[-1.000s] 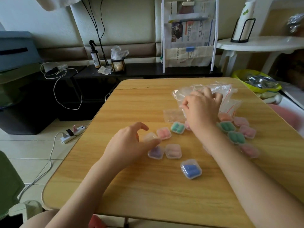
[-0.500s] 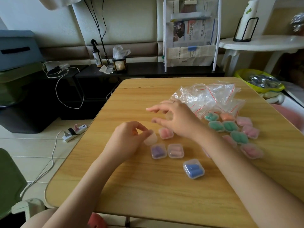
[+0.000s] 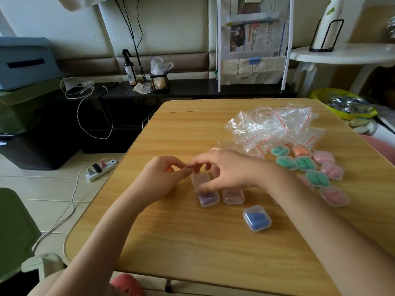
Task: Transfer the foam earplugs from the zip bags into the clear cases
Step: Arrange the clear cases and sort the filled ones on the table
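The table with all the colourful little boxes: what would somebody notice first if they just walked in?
Probably the two hands meeting mid-table: the left hand curls round something orange, and the right hand pinches a clear case held between them. Next, the rows of filled cases to the right, green, pink and one orange, with a lone blue case nearer the person. Behind them lies a crumpled heap of zip bags.

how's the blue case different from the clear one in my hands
The blue case lies alone on the table, untouched; the clear case is held between the right hand and left hand. The blue case holds blue earplugs; the clear case looks empty. Both are small see-through plastic boxes.
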Demonstrator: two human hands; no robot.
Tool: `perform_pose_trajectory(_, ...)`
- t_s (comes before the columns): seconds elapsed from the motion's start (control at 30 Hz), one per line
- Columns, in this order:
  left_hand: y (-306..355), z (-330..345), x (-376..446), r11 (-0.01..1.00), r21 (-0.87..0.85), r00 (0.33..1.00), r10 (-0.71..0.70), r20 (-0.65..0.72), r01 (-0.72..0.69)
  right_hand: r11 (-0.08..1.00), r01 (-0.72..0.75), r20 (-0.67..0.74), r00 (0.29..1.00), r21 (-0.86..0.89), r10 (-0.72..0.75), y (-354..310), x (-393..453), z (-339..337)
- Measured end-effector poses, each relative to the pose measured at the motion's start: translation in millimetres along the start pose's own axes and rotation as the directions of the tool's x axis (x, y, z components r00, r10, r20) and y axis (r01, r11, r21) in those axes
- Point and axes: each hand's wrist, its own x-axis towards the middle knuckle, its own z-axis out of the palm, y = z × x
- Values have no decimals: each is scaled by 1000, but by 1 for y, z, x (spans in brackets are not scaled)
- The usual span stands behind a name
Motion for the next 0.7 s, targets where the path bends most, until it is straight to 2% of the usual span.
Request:
perform_pose_trajectory(0.1,0,1,0,1000,-29,1000,-14,-13,14,1000,10,-28,1000,22,-9,-2,1,2)
perform_pose_trajectory(0.2,0,2,1,997,-76,1000,-28,-7,28,990,21,-35,999,137,-16,-5,1,4)
perform_pose_trajectory(0.37,2,1,2,965,-250,996,-72,50,82,971,92,-215,976,221,-44,-5,1,8)
perform_pose_trajectory(0.43,5,-2,-1,904,-403,985,-88,147,141,959,118,-329,944,256,-28,-6,1,10)
perform_pose_trajectory(0.57,11,-7,-4,759,-617,954,-18,300,208,908,236,-485,873,346,-42,-8,3,13)
perform_pose_trajectory(0.7,13,-7,-2,506,-790,922,-26,387,346,903,295,-565,822,311,-74,-12,5,20)
